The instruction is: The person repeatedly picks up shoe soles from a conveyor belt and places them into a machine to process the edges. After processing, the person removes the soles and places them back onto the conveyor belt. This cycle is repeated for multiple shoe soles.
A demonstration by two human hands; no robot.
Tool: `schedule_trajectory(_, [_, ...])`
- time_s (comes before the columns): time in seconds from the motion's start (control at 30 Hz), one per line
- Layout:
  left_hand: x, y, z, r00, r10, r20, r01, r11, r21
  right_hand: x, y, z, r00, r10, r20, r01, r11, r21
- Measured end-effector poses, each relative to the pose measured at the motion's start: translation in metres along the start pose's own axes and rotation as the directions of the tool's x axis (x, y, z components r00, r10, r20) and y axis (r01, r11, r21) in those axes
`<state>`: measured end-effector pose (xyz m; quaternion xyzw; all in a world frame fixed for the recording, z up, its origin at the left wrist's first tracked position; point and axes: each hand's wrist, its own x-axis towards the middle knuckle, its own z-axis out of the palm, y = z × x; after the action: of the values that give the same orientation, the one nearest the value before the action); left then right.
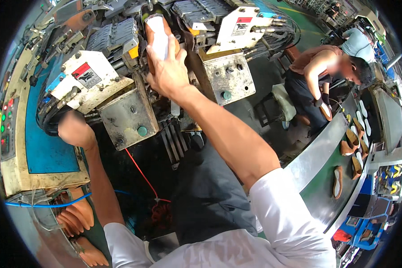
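Observation:
A brown shoe upper [162, 27] with a white sole-shaped underside facing up sits in the middle of a machine, between its two clamp blocks. My right hand [167, 77] grips its near end, with spread fingers along the underside and sides. My left hand [77, 130] is beside the black hoses, below the machine's left white bracket [88, 80]. That hand is blurred, and its fingers cannot be made out. Metal boxes with green buttons, one at left [128, 119] and one at right [228, 77], flank the shoe upper.
At left, a control panel [7, 129] with coloured buttons borders a blue surface [49, 147]. Brown shoe pieces [78, 212] lie below it. At right, a curved metal-edged table [315, 167] carries several shoes [338, 182]. A person [319, 73] there holds a shoe. A red cable [138, 169] hangs below the machine.

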<state>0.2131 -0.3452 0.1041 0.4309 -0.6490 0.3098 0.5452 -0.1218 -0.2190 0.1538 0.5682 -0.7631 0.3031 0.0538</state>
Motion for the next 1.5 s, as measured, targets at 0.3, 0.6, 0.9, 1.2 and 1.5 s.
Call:
schedule_trajectory(0.3, [0.000, 0.003, -0.002, 1.000, 0.006, 0.020, -0.006, 1.000, -0.013, 0.029, -0.016, -0.020, 0.998, 0.053, 0.043, -0.054, 0.998, 0.023])
schedule_trajectory(0.6, [-0.001, 0.002, 0.004, 1.000, -0.020, -0.005, 0.020, 1.000, -0.014, 0.045, -0.024, -0.041, 0.997, 0.070, 0.044, -0.072, 0.996, 0.045])
schedule_trajectory(0.9, [-0.004, -0.004, 0.003, 0.999, 0.026, 0.021, -0.026, 1.000, 0.006, 0.019, -0.005, -0.029, 0.992, -0.062, -0.106, 0.074, 0.990, 0.118])
schedule_trajectory(1.2, [-0.003, 0.011, 0.003, 0.997, 0.011, 0.071, -0.011, 1.000, -0.001, -0.322, 0.087, 0.027, 0.814, 0.318, 0.486, -0.305, 0.946, -0.109])
schedule_trajectory(1.5, [0.010, -0.034, 0.002, 0.955, 0.049, 0.293, -0.033, 0.998, -0.058, -0.360, 0.097, -0.002, 0.713, 0.457, 0.531, -0.457, 0.878, -0.141])
